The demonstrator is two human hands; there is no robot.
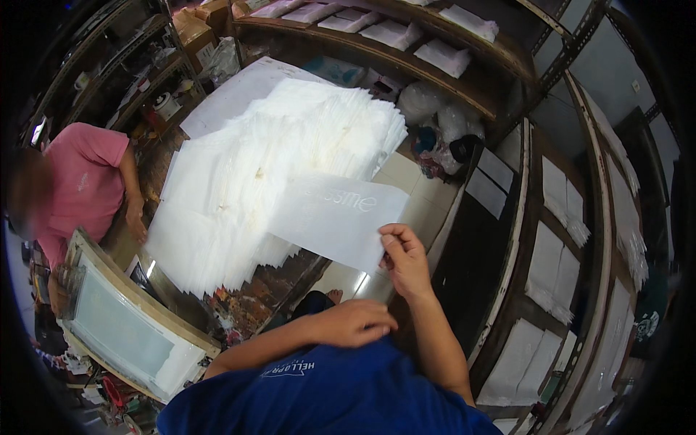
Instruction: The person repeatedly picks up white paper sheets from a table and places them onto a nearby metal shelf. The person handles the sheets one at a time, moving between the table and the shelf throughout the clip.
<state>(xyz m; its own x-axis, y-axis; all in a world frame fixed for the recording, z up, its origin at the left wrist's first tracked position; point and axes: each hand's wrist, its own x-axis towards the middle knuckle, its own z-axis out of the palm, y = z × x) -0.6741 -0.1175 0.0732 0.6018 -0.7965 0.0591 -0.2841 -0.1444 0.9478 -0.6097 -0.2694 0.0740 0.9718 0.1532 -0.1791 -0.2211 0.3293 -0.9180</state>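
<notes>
Your right hand (404, 255) pinches the translucent sheet (337, 217) by its near-right corner, its long axis running left-right and tilted; your left hand (355, 322) rests loosely curled against your blue shirt (326, 391), holding nothing.

White flat packages (395, 32) on top shelf — brown cartons (199, 29) upper left

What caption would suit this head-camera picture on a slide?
Right hand lifts a white sheet off the fanned stack; left hand rests by the blue shirt.
</notes>
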